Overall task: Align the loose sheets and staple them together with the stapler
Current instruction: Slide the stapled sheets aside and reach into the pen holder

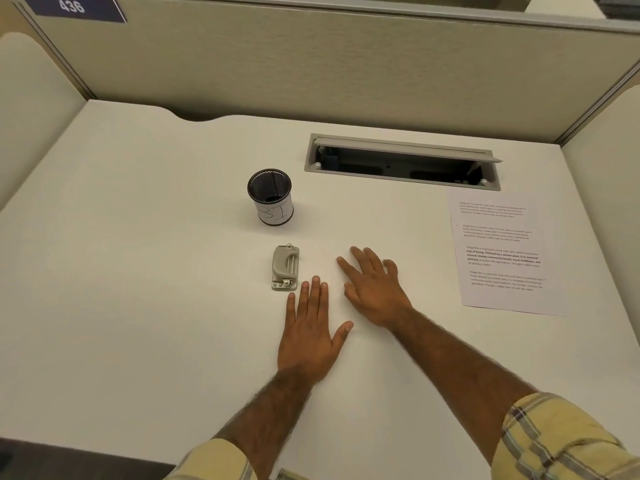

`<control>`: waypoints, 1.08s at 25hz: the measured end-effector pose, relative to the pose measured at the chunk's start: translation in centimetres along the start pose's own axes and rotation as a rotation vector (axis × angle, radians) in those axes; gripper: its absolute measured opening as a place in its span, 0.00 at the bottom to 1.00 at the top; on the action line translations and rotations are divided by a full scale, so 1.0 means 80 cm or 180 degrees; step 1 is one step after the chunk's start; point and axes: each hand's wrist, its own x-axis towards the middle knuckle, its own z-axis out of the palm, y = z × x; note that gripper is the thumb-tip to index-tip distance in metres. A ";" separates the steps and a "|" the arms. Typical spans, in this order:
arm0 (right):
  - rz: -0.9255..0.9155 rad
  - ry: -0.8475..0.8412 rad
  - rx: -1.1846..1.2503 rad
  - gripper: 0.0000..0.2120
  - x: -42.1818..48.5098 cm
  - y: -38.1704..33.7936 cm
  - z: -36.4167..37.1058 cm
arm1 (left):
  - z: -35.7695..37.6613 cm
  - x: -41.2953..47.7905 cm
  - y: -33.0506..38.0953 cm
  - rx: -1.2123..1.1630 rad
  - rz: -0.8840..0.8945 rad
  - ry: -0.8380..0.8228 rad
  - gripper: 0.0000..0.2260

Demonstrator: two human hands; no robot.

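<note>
Task not yet begun: left hand (310, 336) and right hand (372, 289) lie flat, fingers spread, empty on white counter (138, 271), small grey metal stapler (285, 267) just beside left fingertips, fanned white printed sheets (502, 254) well apart at right — next, prob. gather and square sheets.

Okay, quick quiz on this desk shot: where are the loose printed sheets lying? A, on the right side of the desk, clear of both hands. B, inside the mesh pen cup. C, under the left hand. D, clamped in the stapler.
A: the loose sheets lie fanned at the desk's right, apart from the right hand and left hand, which rest flat and empty.
</note>
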 end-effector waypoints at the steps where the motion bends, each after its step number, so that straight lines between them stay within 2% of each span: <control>1: 0.0018 0.0119 0.0242 0.27 0.004 0.002 -0.003 | 0.000 -0.001 0.000 0.0002 0.0008 0.0000 0.37; 5: 0.0495 0.0610 0.1758 0.17 0.021 0.001 -0.022 | -0.001 -0.001 0.000 -0.0032 0.0014 -0.0034 0.37; 10: 0.1575 0.0270 0.4033 0.10 0.030 0.005 -0.050 | -0.003 -0.001 0.001 -0.0030 -0.0004 -0.0035 0.37; 12: 0.1746 0.0223 0.4247 0.09 0.032 0.007 -0.056 | -0.003 -0.001 0.001 -0.0022 0.0000 -0.0023 0.37; 15: 0.1739 0.0120 0.4172 0.09 0.035 0.003 -0.058 | -0.004 -0.001 0.001 -0.0039 0.0007 -0.0020 0.37; 18: 0.1766 0.0027 0.4438 0.09 0.041 0.002 -0.056 | -0.005 -0.001 0.002 -0.0069 0.0001 -0.0031 0.37; 19: 0.1690 0.0115 0.4124 0.09 0.044 0.004 -0.052 | -0.005 -0.001 0.002 -0.0075 0.0002 -0.0033 0.37; 22: 0.0863 0.0353 0.1827 0.10 0.048 0.006 -0.036 | -0.004 -0.001 0.001 -0.0066 -0.0013 -0.0038 0.37; 23: 0.0595 0.0349 0.1318 0.11 0.048 0.004 -0.031 | -0.004 0.000 0.001 -0.0071 -0.0013 -0.0026 0.37; 27: -0.0010 0.0318 -0.0010 0.11 0.054 -0.006 -0.027 | -0.003 0.000 0.001 -0.0106 -0.0007 -0.0043 0.37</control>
